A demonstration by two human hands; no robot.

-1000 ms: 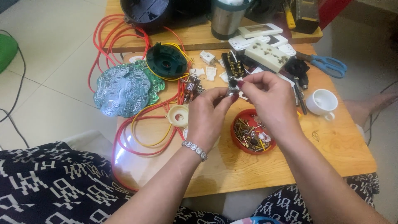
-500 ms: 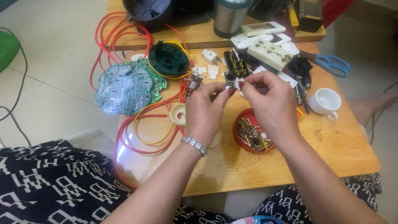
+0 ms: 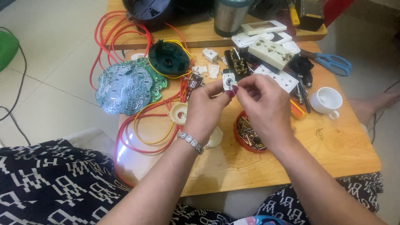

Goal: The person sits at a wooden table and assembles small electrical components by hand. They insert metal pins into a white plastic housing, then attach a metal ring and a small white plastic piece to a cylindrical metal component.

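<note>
Over a low wooden table (image 3: 333, 146), my left hand (image 3: 206, 108) and my right hand (image 3: 264, 106) meet on a small white plastic switch part (image 3: 228, 81). Fingertips of both hands pinch it from either side, held above the table. A silver bracelet (image 3: 189, 141) sits on my left wrist. Just under my right hand lies a red round lid (image 3: 246, 137) filled with several screws and small metal bits. A small white round part (image 3: 179, 112) lies left of my left hand among the wires.
Red and yellow wires (image 3: 141, 137) loop over the table's left side beside a green circuit board (image 3: 125, 87) and a dark green round housing (image 3: 168, 58). White socket plates (image 3: 275, 52), blue scissors (image 3: 333, 62), a white cup (image 3: 327, 100) and a metal tumbler (image 3: 229, 16) stand farther back.
Both hands stayed together on the small white part, turning it slightly between the fingertips. The view has shifted a little; nothing on the table moved.
</note>
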